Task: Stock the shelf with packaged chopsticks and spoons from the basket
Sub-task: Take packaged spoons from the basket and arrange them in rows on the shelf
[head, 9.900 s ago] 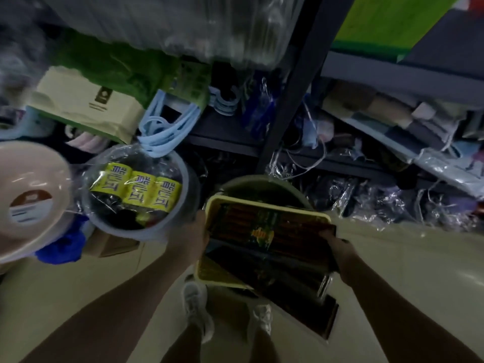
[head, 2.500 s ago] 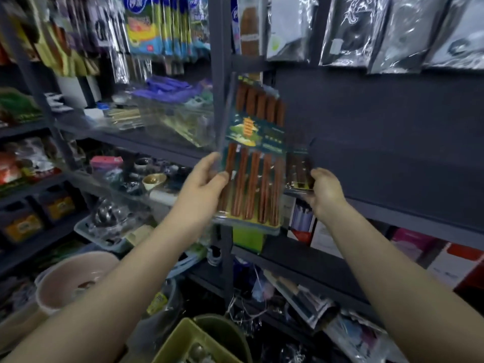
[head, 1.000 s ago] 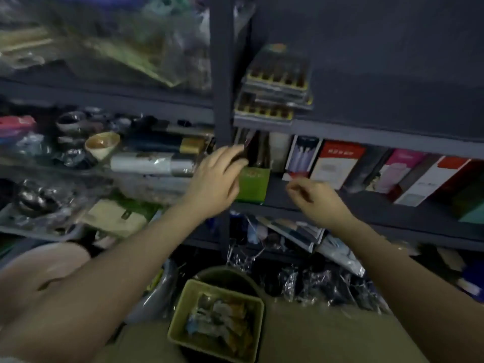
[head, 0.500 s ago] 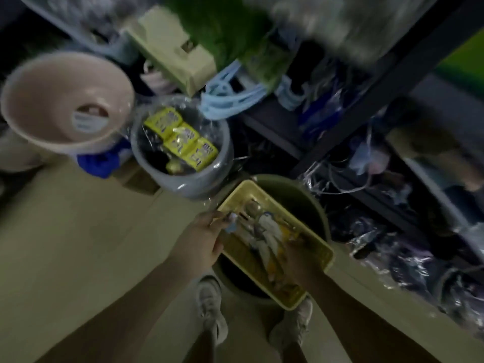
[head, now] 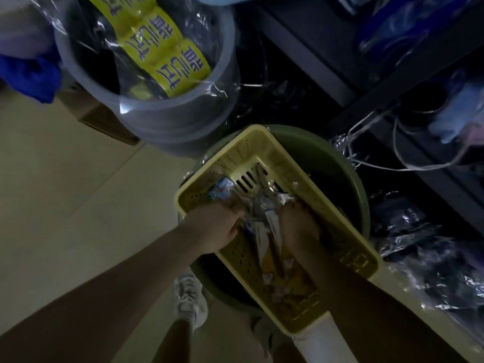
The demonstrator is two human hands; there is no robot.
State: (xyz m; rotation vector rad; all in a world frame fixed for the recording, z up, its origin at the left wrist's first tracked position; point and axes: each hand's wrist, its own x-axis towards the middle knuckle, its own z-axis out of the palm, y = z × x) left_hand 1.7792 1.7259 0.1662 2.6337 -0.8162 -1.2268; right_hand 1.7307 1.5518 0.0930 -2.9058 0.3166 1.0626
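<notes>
Now both hands down in the yellow basket (head: 353, 260), which sits on a green tub (head: 337, 163) on the floor. Left hand (head: 216, 227) fingers curled around crinkly spoon packets (head: 258, 205) near basket middle. Right hand (head: 298, 226) beside it on the same pile, grip hidden, cannot tell. Grey bucket (head: 167, 119) with yellow-labelled packs (head: 167, 56) stands just behind. White shoe (head: 188, 301) below.
</notes>
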